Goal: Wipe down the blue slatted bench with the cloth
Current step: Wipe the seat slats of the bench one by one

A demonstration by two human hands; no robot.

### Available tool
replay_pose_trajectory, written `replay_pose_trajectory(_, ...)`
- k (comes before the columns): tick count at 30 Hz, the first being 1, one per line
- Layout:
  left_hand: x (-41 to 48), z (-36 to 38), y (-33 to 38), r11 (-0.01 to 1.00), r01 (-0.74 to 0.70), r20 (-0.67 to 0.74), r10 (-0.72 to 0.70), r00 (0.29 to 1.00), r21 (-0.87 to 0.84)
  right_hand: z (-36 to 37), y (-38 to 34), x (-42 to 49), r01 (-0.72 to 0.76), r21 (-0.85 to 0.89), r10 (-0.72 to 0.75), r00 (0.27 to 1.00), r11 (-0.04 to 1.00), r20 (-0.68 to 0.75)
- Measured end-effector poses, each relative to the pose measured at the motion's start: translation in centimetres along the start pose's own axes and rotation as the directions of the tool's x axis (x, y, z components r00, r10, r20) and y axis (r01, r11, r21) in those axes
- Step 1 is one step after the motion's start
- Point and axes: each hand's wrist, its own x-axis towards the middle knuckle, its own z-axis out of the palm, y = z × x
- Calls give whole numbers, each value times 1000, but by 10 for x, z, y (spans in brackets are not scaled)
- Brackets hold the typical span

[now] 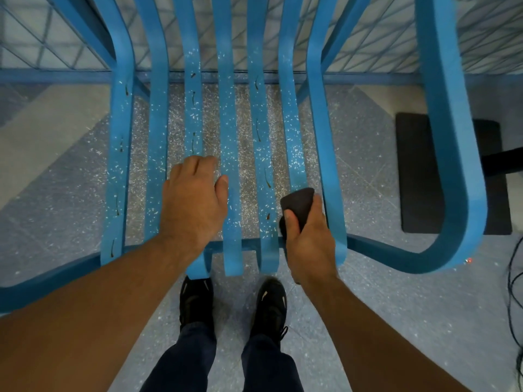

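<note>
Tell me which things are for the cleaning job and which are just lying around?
For the job:
blue slatted bench
dark cloth
right hand, gripping the cloth
left hand, on a slat

Just lying about:
black mat on the floor
cables at the right edge
</note>
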Motion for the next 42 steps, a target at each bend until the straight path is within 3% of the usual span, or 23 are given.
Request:
replay_pose_trajectory(4,9,-2,2,1000,14,-16,-14,1000,-5,-9,0,8,-201,119,196,979,972,52)
replay_pose_trajectory(9,12,-2,2,1000,9,-24,-9,1000,-1,5,-2,-10,-194,72,197,979,978,-45)
replay_pose_trajectory(14,16,2,-3,1000,17,-1,-17,1000,12,4,-7,1,-22,-98,11,994,995,-106)
replay_pose_trajectory(19,17,3,-1,1000,12,36,-12,999,1,5,-19,28,-208,-86,204,978,974,-49)
replay_pose_trajectory(22,19,3,6,999,11,41,-9,999,-48,4,-25,44,-248,-65,245,968,967,-48)
replay_pose_trajectory(25,24,1,10,998,-30,35,32,999,-54,6,-23,36,-165,-54,159,981,985,-112)
replay_pose_trajectory(27,29,-2,11,998,-15,21,17,1000,-62,7,-17,20,-27,-73,15,988,997,-155)
replay_pose_trajectory(30,36,-7,11,998,20,17,-19,1000,-66,7,-8,0,99,-88,-108,988,991,-114)
replay_pose_trajectory(36,58,-3,24,975,218,263,-220,939,34,3,-29,46,-83,-75,84,996,994,1)
replay_pose_trajectory(42,78,10,34,956,253,363,-292,885,151,7,-45,78,-177,-58,171,980,982,-105)
